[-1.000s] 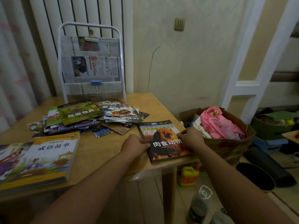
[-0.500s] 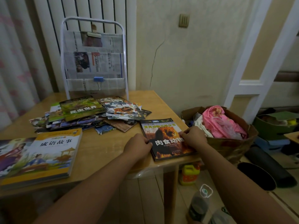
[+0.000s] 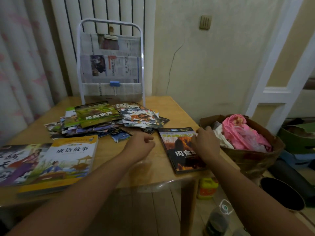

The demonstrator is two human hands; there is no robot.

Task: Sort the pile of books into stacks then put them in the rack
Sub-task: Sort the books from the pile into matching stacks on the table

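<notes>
A dark book with a lion on its cover (image 3: 179, 150) lies flat near the front right corner of the wooden table (image 3: 153, 176). My right hand (image 3: 204, 144) rests on its right side, fingers curled at the book's right edge. My left hand (image 3: 140, 147) hovers over bare table just left of that book, loosely curled and holding nothing. A loose pile of books (image 3: 105, 120) spreads across the table's middle. At the front left a yellow book (image 3: 68, 159) lies beside a purple-covered book (image 3: 18, 164). The white wire rack (image 3: 109, 21), lined with newspaper, stands at the table's back.
A cardboard box of pink and white cloth (image 3: 255, 160) sits right of the table, close to my right hand. On the floor are a yellow bottle (image 3: 207, 188), a dark plastic bottle (image 3: 218, 218) and a black bin (image 3: 281, 193). Curtains hang at the left.
My left hand has let go of the lion book's left edge and moved left, off the book. My right hand stays on the book's right side.
</notes>
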